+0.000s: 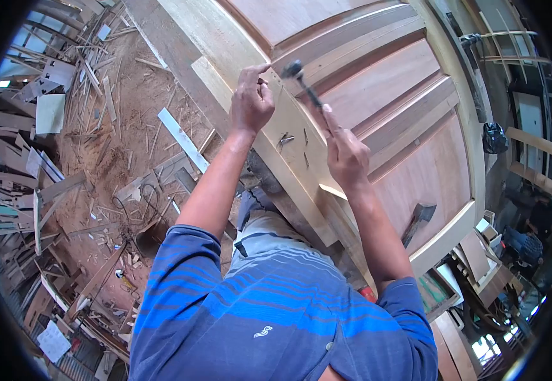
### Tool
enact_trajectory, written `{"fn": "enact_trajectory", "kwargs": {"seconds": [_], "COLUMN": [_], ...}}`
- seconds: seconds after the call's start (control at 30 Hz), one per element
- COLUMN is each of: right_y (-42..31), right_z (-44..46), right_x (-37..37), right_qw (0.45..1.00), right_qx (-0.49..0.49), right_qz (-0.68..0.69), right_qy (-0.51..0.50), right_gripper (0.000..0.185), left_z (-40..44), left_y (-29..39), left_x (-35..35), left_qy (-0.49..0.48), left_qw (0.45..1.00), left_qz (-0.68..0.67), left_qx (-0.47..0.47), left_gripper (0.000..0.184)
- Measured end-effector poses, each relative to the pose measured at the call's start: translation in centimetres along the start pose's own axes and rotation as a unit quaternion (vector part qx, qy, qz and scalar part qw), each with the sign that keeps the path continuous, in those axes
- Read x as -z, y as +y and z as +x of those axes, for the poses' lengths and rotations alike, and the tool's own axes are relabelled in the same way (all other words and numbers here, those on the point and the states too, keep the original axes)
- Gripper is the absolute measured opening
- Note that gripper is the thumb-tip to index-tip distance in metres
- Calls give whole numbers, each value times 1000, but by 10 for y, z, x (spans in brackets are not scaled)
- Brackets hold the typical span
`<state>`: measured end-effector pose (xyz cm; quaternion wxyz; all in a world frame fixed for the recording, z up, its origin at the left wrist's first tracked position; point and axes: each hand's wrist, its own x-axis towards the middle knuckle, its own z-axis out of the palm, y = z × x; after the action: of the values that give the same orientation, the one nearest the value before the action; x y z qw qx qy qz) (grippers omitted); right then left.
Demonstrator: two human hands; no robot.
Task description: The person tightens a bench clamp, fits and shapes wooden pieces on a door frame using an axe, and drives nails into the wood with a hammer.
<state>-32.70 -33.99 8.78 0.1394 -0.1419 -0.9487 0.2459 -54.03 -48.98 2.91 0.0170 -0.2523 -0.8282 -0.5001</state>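
My right hand (348, 155) is wrapped round the handle of a hammer (314, 96), whose dark head is up by my left hand. My left hand (252, 103) is closed with its index finger stretched toward the hammer head, above the pale wooden edge of a panelled door (384, 79). Whatever its fingers pinch is too small to make out. Several small nails (285, 140) lie on the pale wood between my two forearms. A hatchet-like tool with a broad dark blade (422, 214) rests on the door's lower panel, right of my right forearm.
A pale wooden strip (212, 79) runs along the bench edge on the left. Offcuts, a white-edged board (183, 140) and sawdust cover the floor. Stacked curved wood pieces (6, 159) stand far left. A black plastic bag (495, 138) hangs at right; a person (542, 216) is in the dim background.
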Motion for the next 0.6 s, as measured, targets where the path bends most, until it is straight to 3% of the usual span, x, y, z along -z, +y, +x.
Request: {"fn": "enact_trajectory", "kwargs": {"seconds": [0.13,0.2,0.27,0.5,0.57,0.6], "right_y": [-7,9,19,-5,12,10], "right_z": [-5,-13,-13,-10,-9,-8], "right_x": [-9,-18,-25,-17,-18,-15], "right_qw": [965,996,1000,962,1000,992], "right_qx": [90,43,-1,82,23,-23], "right_qz": [129,45,-3,137,15,-60], "right_qy": [208,56,-26,221,4,-105], "right_gripper": [65,70,73,67,63,60], "left_z": [-4,-2,-3,-3,0,-3], "left_y": [-5,-5,-2,-6,-4,-6], "left_x": [-2,-2,-1,-2,-4,-4], "left_qy": [0,4,3,7,12,11], "left_qw": [1000,1000,1000,1000,1000,1000], "left_qz": [9,11,-1,2,-6,-5], "left_qx": [-3,-13,-6,1,-9,-11], "left_gripper": [49,48,47,46,46,47]}}
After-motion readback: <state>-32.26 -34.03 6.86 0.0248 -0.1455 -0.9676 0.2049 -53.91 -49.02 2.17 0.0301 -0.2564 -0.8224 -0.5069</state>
